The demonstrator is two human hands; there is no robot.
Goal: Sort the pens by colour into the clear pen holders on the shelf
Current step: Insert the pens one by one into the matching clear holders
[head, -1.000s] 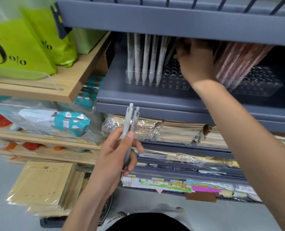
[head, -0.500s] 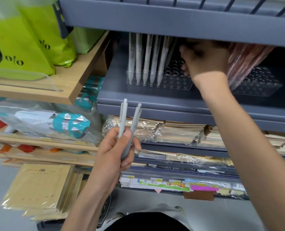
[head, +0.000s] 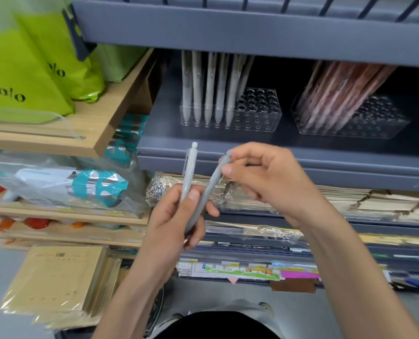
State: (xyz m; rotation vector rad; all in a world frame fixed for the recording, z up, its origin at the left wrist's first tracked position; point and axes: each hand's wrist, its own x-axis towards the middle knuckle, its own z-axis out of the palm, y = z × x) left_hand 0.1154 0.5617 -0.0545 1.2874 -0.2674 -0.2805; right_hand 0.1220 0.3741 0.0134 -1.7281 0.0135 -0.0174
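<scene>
Standing just above and beyond both hands, the grey shelf (head: 362,165) carries two clear pen holders.

The left hand (head: 176,221) is curled round the lower ends of two pale grey pens, with its thumb (head: 193,194) pressed across both barrels. The right hand (head: 269,177) sits just to the right of it and a little higher, loosely curled. It pinches the top of one of those pens between thumb (head: 228,170) and forefinger.

The left holder (head: 260,118) lies up and away from the left hand. It has a row of pale grey pens (head: 209,94) standing tip down along its left side, and open holes to their right. The right holder (head: 375,123) lies above and to the right of the right hand. It holds a leaning bunch of reddish-brown pens (head: 338,94), again with bare holes on its right.

The upright pen (head: 190,167) rises out of the left fist, its clicker end uppermost and close under the shelf's front edge. The tilted pen (head: 213,182) leans away from it towards the right hand, so the two spread like a V from the left grip.

Both held pens match the pale grey ones in the left holder.
</scene>
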